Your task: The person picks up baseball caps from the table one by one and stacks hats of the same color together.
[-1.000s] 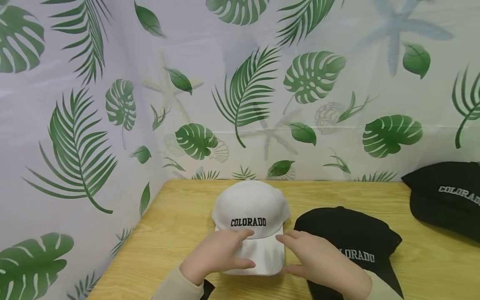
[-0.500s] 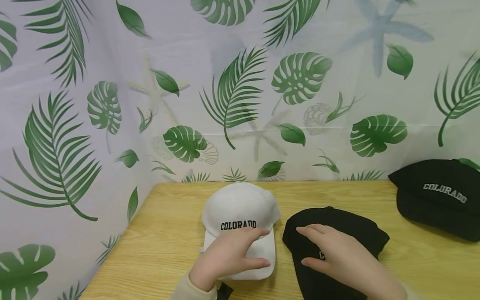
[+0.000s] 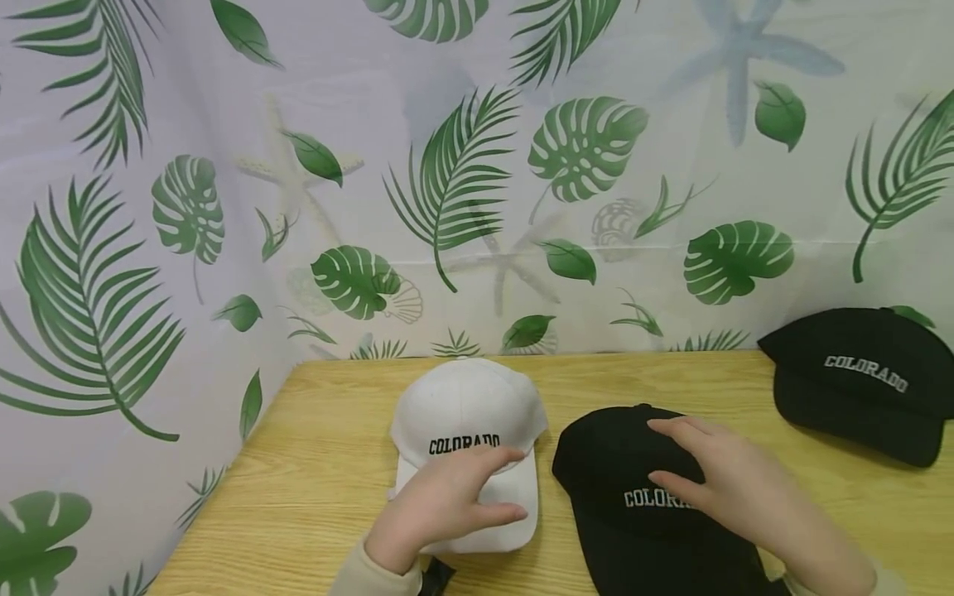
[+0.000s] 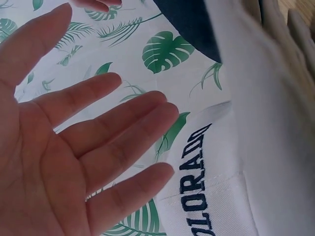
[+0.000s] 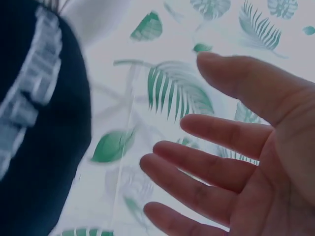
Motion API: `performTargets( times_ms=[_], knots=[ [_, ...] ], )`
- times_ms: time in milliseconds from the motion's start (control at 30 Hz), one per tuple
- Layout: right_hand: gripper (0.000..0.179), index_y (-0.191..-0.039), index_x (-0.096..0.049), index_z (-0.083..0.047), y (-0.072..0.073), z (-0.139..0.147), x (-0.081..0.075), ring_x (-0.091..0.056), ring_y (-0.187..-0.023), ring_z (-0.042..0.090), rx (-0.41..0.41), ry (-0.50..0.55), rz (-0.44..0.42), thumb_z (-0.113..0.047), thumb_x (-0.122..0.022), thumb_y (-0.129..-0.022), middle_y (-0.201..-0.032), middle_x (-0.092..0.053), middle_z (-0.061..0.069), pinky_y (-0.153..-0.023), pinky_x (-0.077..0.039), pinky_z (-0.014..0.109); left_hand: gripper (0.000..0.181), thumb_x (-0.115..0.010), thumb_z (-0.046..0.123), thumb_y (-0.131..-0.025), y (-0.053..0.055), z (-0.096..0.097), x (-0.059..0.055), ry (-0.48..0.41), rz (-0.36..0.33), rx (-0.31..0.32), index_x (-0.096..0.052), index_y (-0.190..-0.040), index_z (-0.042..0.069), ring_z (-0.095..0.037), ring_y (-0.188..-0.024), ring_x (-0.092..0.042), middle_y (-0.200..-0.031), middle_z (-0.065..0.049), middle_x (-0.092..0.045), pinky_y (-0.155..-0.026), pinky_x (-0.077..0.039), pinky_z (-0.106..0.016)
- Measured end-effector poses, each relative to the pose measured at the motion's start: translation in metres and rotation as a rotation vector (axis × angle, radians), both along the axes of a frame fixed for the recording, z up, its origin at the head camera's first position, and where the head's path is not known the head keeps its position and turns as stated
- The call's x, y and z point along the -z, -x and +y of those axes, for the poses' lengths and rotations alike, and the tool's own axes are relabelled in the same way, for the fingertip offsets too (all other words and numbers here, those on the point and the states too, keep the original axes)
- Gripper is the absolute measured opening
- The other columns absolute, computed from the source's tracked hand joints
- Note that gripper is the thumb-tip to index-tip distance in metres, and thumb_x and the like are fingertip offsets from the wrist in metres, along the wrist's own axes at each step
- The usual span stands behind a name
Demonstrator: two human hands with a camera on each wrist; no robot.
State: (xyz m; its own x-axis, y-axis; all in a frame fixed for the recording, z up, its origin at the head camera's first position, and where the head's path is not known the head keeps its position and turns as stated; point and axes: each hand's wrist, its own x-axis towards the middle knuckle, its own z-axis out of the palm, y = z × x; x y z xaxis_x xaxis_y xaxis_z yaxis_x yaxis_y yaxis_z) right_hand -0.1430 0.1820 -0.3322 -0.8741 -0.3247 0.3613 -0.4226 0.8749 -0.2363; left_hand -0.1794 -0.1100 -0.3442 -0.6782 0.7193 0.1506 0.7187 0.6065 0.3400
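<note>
A white baseball cap [image 3: 468,404] with dark COLORADO lettering sits on the wooden table, its brim toward me. Above its brim hovers my left hand [image 3: 443,501], fingers spread; the left wrist view shows its bare palm [image 4: 44,162] beside the white cap's lettering [image 4: 194,187]. To the right lies a black baseball cap [image 3: 604,455] with white COLORADO lettering. Over this one is my right hand [image 3: 745,497], covering part of the letters. In the right wrist view its fingers [image 5: 197,189] are extended and hold nothing, with the black cap [image 5: 64,128] at the left.
Another black COLORADO cap [image 3: 857,389] lies at the table's back right, near the wall. A leaf-patterned white cloth [image 3: 447,66] hangs behind and to the left of the wooden table [image 3: 298,447]. A small black item [image 3: 436,574] shows below the white cap, by my left wrist.
My right hand has moved right, from beside the white cap to over the nearer black cap. My left hand stays by the white cap's brim. The head view has shifted slightly right.
</note>
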Motion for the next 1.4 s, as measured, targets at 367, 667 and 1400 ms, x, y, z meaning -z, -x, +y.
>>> performTargets(
  times_ms=[367, 667, 1400],
  knots=[
    [0.043, -0.102, -0.060, 0.002, 0.001, 0.049, 0.007, -0.057, -0.086, 0.033, 0.102, -0.014, 0.065, -0.020, -0.075, -0.068, -0.096, -0.061, 0.017, -0.068, -0.045, 0.046, 0.049, -0.059, 0.041, -0.082, 0.000, -0.002, 0.004, 0.014, -0.007, -0.008, -0.051, -0.122, 0.012, -0.009, -0.105, -0.050, -0.118, 0.003, -0.054, -0.086, -0.039, -0.026],
    [0.042, -0.101, -0.058, 0.007, 0.020, 0.091, 0.017, -0.051, -0.089, 0.042, 0.269, -0.082, 0.017, -0.020, -0.070, -0.072, -0.100, -0.055, 0.028, -0.068, -0.042, 0.051, 0.047, -0.060, 0.039, -0.082, 0.000, 0.001, 0.008, 0.006, -0.014, 0.016, -0.052, -0.119, 0.012, -0.008, -0.101, -0.052, -0.115, 0.003, -0.055, -0.083, -0.042, -0.024],
    [0.036, -0.096, -0.054, 0.012, 0.062, 0.169, 0.055, -0.046, -0.087, 0.047, 0.555, -0.045, -0.053, -0.010, -0.068, -0.072, -0.096, -0.048, 0.033, -0.069, -0.038, 0.056, 0.047, -0.060, 0.039, -0.082, 0.001, 0.007, 0.005, 0.023, -0.034, 0.016, -0.053, -0.119, 0.011, -0.008, -0.099, -0.053, -0.115, 0.003, -0.055, -0.082, -0.042, -0.024]
  ],
)
